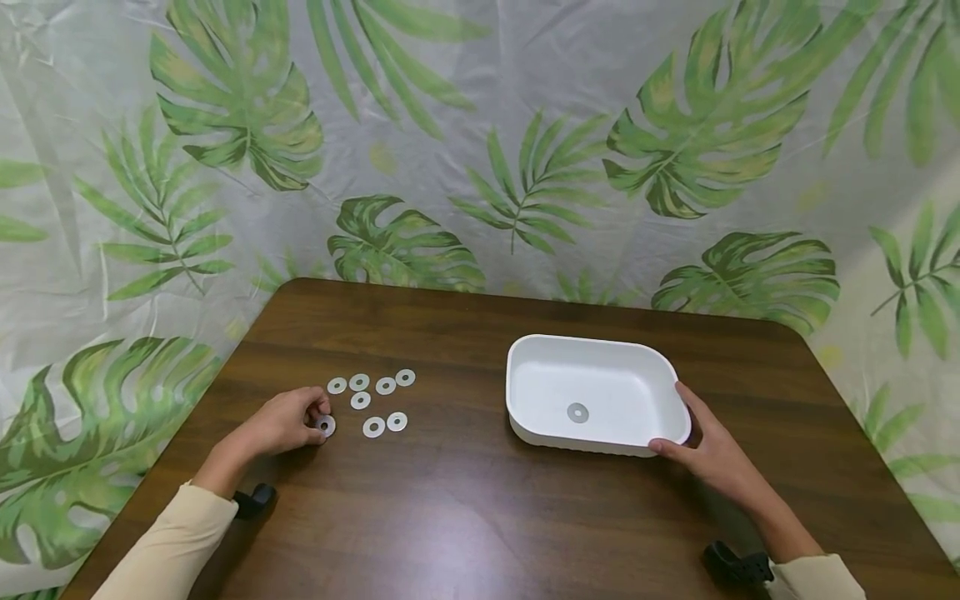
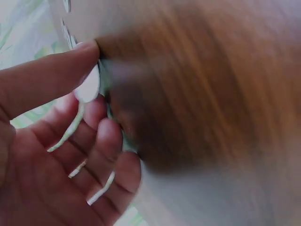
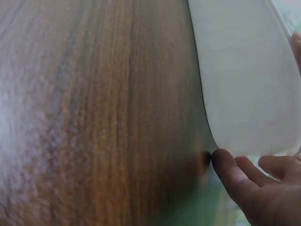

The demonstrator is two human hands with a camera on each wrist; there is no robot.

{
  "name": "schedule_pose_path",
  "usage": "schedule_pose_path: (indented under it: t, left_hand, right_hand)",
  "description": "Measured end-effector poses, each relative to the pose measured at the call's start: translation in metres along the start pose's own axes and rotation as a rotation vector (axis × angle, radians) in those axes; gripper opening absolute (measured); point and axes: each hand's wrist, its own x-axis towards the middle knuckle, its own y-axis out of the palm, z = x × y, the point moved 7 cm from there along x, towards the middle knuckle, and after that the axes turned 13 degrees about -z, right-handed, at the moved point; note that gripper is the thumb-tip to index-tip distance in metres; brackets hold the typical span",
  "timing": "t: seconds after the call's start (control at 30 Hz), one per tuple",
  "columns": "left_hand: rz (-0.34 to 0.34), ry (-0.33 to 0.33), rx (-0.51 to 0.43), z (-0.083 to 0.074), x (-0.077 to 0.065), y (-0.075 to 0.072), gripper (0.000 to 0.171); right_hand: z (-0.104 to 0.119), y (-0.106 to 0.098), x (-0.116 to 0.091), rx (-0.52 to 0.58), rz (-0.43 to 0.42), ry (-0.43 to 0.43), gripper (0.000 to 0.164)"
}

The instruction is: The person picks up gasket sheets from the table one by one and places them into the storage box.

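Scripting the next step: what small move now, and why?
Probably lift the pinched washer toward the tray: the left grip has it, the right grip holds the tray's end, and another washer already lies inside.

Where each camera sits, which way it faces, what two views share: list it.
Head: head-worn, facing forward and down at table, washers and white tray; left hand, right hand and sleeves show.
Left wrist: worn there, facing the left hand pinching a washer.
Right wrist: worn there, facing the right hand at the white tray.
Head and right wrist share the white tray.
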Motion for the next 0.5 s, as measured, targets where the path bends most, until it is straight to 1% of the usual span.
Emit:
schedule_pose_path:
  t: [0.17, 0.27, 0.37, 0.5]
  left_hand:
    - [-0.013, 0.006, -0.031, 0.001, -0.003, 0.003, 0.03]
    - [-0.017, 0.01, -0.055, 0.003, -0.006, 0.003, 0.035]
    - [-0.008, 0.001, -0.084, 0.005, -0.008, 0.002, 0.038]
    - [0.01, -0.017, -0.116, 0.006, -0.011, 0.001, 0.036]
  right_hand:
    - [-0.001, 0.0, -0.001, 0.014, -0.005, 0.004, 0.105]
    - [-0.001, 0.0, -0.001, 0.008, 0.0, 0.01, 0.105]
    - [-0.002, 0.001, -0.001, 0.005, 0.003, 0.01, 0.105]
    - [-0.001, 0.002, 0.0, 0.016, -0.002, -0.001, 0.104]
